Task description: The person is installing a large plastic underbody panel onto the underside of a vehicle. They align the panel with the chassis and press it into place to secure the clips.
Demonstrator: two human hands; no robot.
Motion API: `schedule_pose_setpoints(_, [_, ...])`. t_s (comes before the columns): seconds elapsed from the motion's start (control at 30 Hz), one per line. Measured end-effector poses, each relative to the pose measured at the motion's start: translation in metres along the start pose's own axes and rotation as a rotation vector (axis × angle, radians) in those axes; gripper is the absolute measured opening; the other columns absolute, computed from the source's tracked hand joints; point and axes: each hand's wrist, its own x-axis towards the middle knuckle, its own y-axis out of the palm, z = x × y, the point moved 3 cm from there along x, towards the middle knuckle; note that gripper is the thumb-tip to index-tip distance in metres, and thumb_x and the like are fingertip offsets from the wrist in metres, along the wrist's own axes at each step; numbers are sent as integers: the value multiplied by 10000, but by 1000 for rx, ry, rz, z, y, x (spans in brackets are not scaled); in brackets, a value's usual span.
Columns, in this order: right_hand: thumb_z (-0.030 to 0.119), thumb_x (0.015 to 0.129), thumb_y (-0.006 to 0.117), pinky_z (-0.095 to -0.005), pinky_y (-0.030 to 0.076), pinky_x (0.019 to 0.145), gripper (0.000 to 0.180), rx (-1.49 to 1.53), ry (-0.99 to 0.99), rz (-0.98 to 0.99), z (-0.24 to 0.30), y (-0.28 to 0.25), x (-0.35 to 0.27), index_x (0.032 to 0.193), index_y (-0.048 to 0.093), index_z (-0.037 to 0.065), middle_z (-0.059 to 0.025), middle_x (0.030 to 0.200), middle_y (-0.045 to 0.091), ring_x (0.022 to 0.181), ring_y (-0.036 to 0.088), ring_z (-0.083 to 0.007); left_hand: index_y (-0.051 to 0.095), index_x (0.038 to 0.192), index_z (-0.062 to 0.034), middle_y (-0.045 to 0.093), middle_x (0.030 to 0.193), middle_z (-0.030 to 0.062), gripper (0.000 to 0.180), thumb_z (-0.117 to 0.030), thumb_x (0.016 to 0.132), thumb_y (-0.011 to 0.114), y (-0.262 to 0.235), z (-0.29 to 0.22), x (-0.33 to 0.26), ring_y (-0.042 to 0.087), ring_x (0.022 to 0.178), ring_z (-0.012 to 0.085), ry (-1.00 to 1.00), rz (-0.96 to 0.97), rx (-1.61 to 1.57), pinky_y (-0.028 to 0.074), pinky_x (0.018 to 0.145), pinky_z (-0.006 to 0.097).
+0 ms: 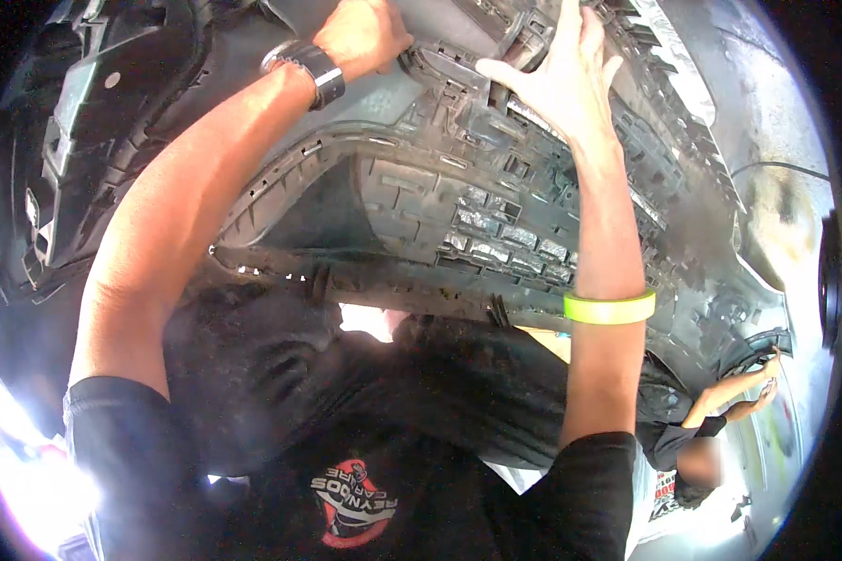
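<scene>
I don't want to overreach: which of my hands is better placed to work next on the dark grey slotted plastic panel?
Probably your right hand: it is spread open and nearer the rectangular openings in the dark grey slotted plastic panel. Your left hand looks curled, farther left; its grip is unclear.

Glare burns white at lower left, and bright light pales my right hand (563,86); my shirt (430,472) sinks into shadow. Lens distortion bends edges near the black corners.
</scene>
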Motion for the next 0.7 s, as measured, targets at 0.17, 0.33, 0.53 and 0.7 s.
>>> schedule_pose_setpoints(0.17, [438,632,958,-694,185,1191,1430,-110,52,108,-1,14,1,1632,24,23,-293,1539,322,1442,328,-459,759,930,63,753,828,221,255,-186,873,741,0,-14,-5,747,747,302,-78,58,-60,577,699,400])
schedule_pose_setpoints(0.33, [420,642,964,-705,228,1166,1412,-87,161,241,11,1,10,1632,29,44,-280,1476,378,1413,366,-447,705,1040,120,742,895,274,505,-314,817,835,-7,-28,-13,745,810,323,117,3,-67,575,741,408])
schedule_pose_setpoints(0.53, [388,639,974,-746,190,1166,1455,-195,210,71,23,17,3,1636,-35,65,-273,1509,355,1460,311,-460,705,1029,113,733,945,292,627,-414,744,892,-5,-37,-8,733,859,367,23,77,-13,571,762,425])
schedule_pose_setpoints(0.7, [360,640,980,-747,207,1163,1455,-150,246,166,27,10,9,1642,-38,84,-271,1532,343,1471,295,-462,701,995,54,730,945,254,620,-468,725,896,-3,-35,-5,719,896,369,83,-13,199,571,783,428])
